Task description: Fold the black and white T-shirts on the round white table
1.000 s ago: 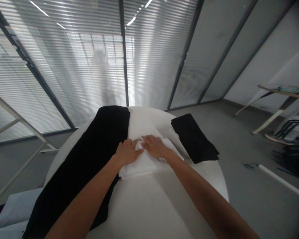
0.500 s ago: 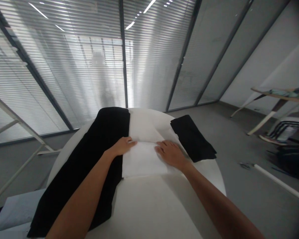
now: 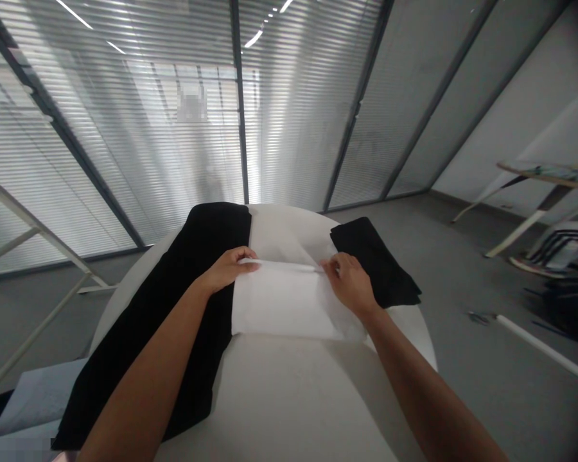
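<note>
A folded white sheet, paper or thin cloth, lies on the round white table in front of me. My left hand pinches the far left corner, thumb on top. At the far right corner my right hand grips the same edge with curled fingers. The edge between them is lifted slightly. To the left a long folded black fabric piece stretches toward me, partly under my left forearm and hand. A smaller folded black fabric piece lies just beyond my right hand.
A white metal frame stands at the left. Whitish sheets show at the lower left. On the right are another table, a dark bag and a white pole on the floor. Glass panels with blinds stand behind.
Both hands, which lay with fingers on the white sheet, now pinch its far edge and raise it a little. My right hand has moved right, and its fingers have curled.
</note>
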### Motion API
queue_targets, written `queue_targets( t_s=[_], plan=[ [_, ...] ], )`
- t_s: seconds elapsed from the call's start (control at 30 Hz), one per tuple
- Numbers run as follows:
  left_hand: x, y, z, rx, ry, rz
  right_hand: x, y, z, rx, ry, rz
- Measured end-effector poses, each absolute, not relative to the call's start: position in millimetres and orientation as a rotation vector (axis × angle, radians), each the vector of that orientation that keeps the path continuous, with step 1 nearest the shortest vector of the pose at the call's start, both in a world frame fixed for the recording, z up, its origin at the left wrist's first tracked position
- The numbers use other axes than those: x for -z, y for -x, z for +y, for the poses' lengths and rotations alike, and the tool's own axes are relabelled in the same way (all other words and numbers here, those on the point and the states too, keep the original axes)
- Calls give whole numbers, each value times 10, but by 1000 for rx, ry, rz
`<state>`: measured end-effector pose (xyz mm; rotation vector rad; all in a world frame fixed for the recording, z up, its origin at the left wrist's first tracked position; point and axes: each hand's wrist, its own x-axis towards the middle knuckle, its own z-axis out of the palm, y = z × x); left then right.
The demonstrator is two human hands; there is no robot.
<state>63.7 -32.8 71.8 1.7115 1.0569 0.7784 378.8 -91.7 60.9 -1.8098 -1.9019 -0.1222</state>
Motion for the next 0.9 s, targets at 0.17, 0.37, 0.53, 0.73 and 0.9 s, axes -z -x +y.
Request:
queue_targets(
  t_s=[0.17,0.37,0.53,0.73,0.9],
  plan=[
    [-632,-710,-292,-685,-2151,1648,-562,-3853,-876,285,1691,-1776],
    [-551,-1210,-673,-525,-2692,1631,-393,-3792,-889,199,1771,-2098],
    [-356,-1405,-879,-255,-2702,1523,-255,-3798,-896,131,1822,-2253],
    [-327,-1335,-841,-194,-2605,1621,-164,-3810,-886,116,1883,-2329],
    [-352,-1182,-883,-177,-2573,1659,-183,-3799,-887,156,1827,-2347]
  ],
)
